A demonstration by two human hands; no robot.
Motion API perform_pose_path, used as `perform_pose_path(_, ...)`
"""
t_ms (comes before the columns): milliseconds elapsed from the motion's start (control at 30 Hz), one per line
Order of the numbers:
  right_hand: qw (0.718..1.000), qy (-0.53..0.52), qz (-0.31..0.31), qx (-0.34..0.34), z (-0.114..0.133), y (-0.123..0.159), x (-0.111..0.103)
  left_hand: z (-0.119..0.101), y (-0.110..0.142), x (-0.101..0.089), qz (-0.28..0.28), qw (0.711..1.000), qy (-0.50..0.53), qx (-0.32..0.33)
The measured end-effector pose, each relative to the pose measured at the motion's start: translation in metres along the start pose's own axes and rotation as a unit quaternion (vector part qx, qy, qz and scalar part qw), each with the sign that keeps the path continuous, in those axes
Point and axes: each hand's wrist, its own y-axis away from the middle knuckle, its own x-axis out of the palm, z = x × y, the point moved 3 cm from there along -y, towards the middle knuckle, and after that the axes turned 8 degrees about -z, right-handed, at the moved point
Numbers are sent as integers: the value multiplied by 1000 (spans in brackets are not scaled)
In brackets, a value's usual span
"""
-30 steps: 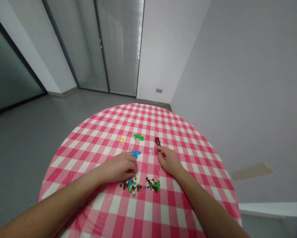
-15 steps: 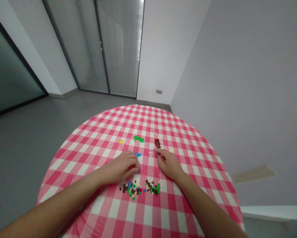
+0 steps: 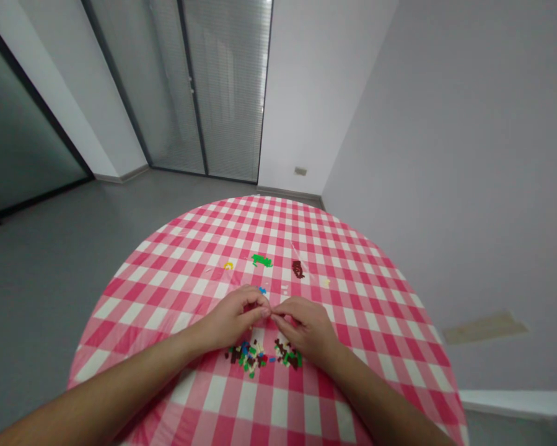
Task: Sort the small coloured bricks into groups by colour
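Over the middle of the table my left hand and my right hand meet, their fingertips pinched together and touching. Whatever sits between the fingertips is too small to make out. Just behind my left hand a few blue pieces show, the others hidden by it. Below the hands lie two mixed heaps of small toy bricks: a left heap in brown, green, cream, blue and red, and a right heap, mostly brown and green, partly next to my right wrist.
Farther back lie green bricks, a yellow group, dark brown bricks, white pieces and cream pieces. They rest on a round table with a red-and-white checked cloth. A wall stands on the right.
My right hand has left the brown bricks and come left and nearer to me, meeting my left hand. My left hand has shifted slightly right, its fingers now pinched.
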Motion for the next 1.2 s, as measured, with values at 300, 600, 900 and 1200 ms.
perform_pose_path(300, 1000, -19, 10, 8, -4, 2, 3, 4, -4, 0, -11, 1000, -26, 3)
perform_pose_path(600, 996, -22, 46, 76, -13, 3, 8, 3, -2, -4, -59, 989, -99, 93)
perform_pose_path(900, 998, -18, 19, 66, -16, 7, 7, -1, -9, -22, -95, 966, -182, 154)
perform_pose_path(1200, 996, 28, -31, 74, -41, 2, -9, 32, -42, -94, -103, 945, -301, 73)
